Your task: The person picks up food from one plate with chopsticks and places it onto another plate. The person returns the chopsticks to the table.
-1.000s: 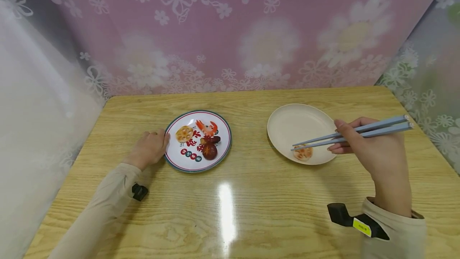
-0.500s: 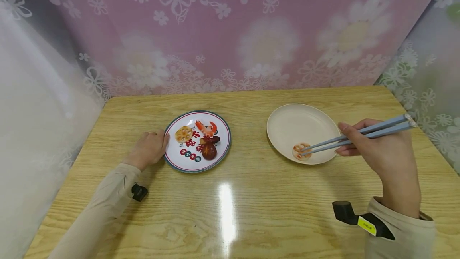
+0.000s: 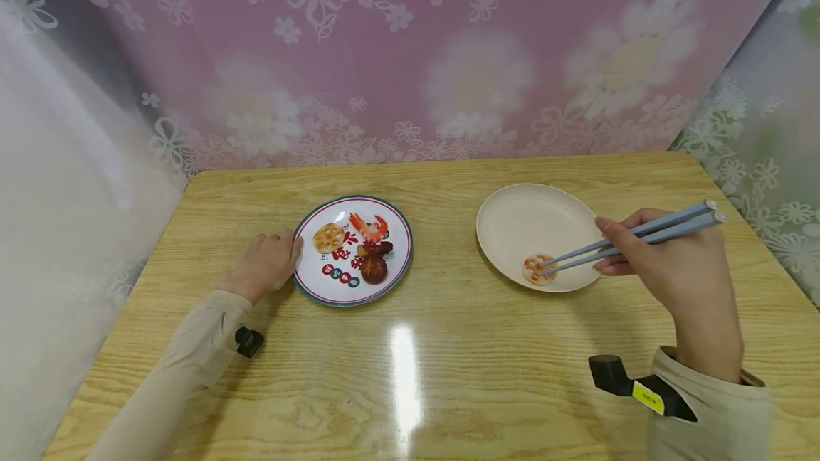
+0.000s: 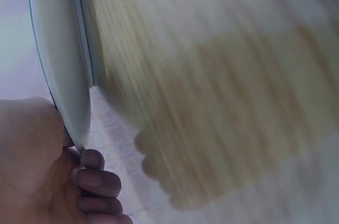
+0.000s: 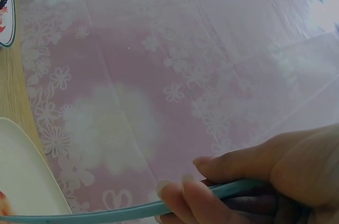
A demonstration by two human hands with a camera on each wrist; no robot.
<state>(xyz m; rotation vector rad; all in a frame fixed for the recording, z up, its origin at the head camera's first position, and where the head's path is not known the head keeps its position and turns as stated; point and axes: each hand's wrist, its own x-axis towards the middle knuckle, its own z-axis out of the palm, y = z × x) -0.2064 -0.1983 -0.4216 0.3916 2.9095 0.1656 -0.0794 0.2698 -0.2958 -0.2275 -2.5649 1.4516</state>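
My left hand point(image 3: 265, 262) pinches the left rim of a white plate point(image 3: 327, 290) with a blue edge and red print. In the left wrist view, thumb and curled fingers point(image 4: 98, 181) meet at that rim. On the plate lie a lotus root slice point(image 3: 329, 238), a shrimp point(image 3: 369, 228), a shiitake mushroom point(image 3: 374, 270) and a smaller brown piece point(image 3: 374, 249). My right hand point(image 3: 673, 269) grips blue-grey chopsticks point(image 3: 660, 230) over a beige plate point(image 3: 525, 215). Their tips overlap a round, red-spotted slice point(image 3: 537, 276) with holes, lying near the plate's front rim.
Both plates stand on a wooden table point(image 3: 307, 390), apart from each other. A pink flowered curtain point(image 3: 384, 77) hangs behind the table's far edge. Black cameras point(image 3: 608, 375) are worn at both wrists.
The chopstick tips have drawn back to the right, from across the slice's far edge to its middle. My right hand shifted right, then slightly back left. The left hand stays at the rim.
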